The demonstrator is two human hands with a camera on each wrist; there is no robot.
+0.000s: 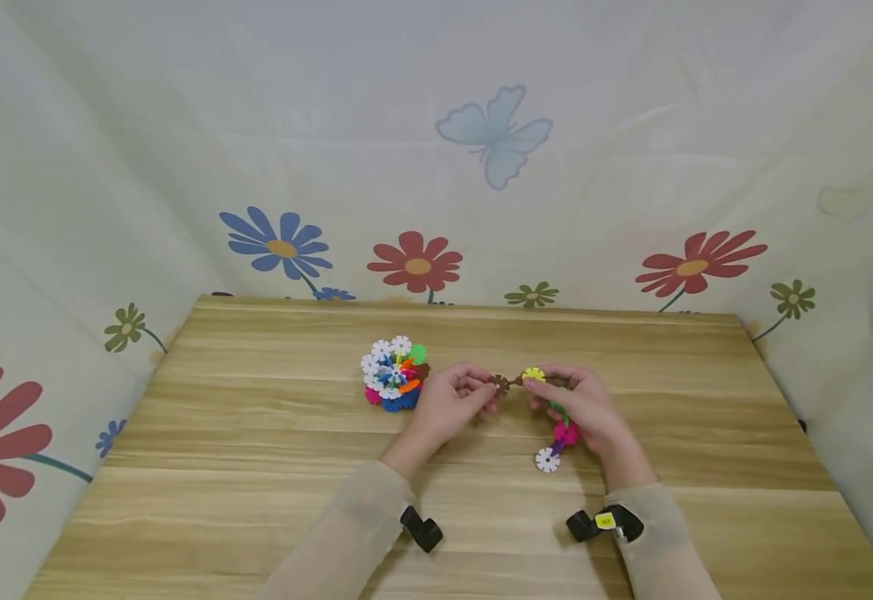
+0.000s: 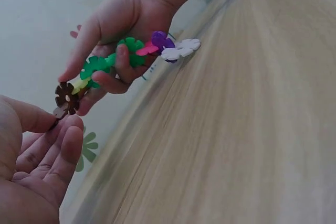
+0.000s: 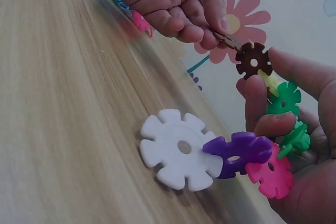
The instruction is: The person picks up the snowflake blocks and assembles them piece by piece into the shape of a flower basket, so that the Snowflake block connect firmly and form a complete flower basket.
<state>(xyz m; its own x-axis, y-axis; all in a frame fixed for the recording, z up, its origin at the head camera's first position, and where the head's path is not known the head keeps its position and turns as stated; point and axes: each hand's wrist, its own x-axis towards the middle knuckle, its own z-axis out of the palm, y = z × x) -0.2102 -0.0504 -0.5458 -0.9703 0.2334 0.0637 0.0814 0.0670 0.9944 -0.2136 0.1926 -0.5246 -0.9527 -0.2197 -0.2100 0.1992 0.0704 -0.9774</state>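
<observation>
Both hands hold a chain of notched plastic snowflake discs above the table. My left hand [image 1: 451, 402] pinches a brown disc [image 1: 501, 385] at the chain's end between thumb and fingers. A second brown disc [image 3: 253, 60] joins it, next to a yellow disc [image 1: 533, 375]. My right hand [image 1: 582, 407] grips the chain near the yellow and brown discs, fingers curled round it. Beyond, two green discs [image 3: 284, 98] lie against the right fingers, then a pink disc [image 3: 271, 172], a purple disc [image 3: 239, 154] and a white disc [image 3: 181, 149] hang toward the table.
A pile of mixed snowflake discs [image 1: 394, 375] lies on the wooden table [image 1: 256, 467], just left of my left hand. Behind the table hangs a pale cloth [image 1: 331, 125] printed with flowers and a butterfly. Each wrist wears a black camera [image 1: 421, 529].
</observation>
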